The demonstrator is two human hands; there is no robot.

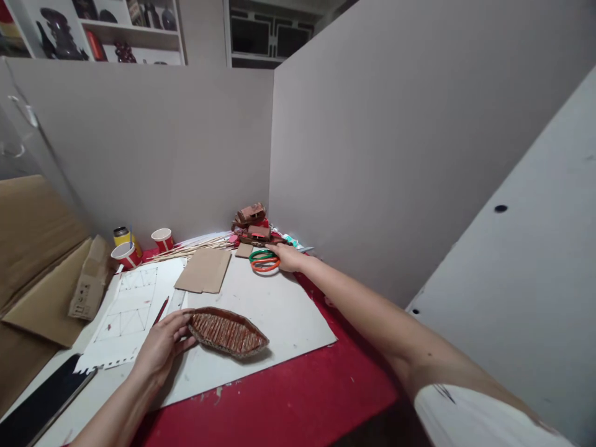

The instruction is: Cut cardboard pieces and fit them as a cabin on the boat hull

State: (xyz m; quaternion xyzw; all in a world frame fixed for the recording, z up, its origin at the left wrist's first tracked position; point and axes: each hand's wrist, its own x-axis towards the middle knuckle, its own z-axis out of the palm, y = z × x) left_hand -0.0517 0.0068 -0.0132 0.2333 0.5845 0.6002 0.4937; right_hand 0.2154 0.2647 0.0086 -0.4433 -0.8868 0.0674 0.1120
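Observation:
A small brown model boat [229, 334] with a slatted inside sits on the white board. My left hand [168, 338] grips its left end between thumb and fingers. Farther back, my right hand [286, 256] is closed over the middle of the scissors [264, 266], whose green and orange loops show to its left. A grey blade tip shows to the right of that hand. Just behind its fingers lie brown model pieces [256, 233]. A piece of cardboard [205, 270] lies between my hands, toward the back.
Paper with pencil drawings [135, 298] and a dark red pencil [161, 310] lie at left, near a dark tablet-like slab [44, 397]. Behind are thin wooden sticks [195, 247], paper cups [162, 237] and a yellow container [121, 236]. Cardboard boxes [41, 248] stand at left; grey panels [372, 155] enclose the table.

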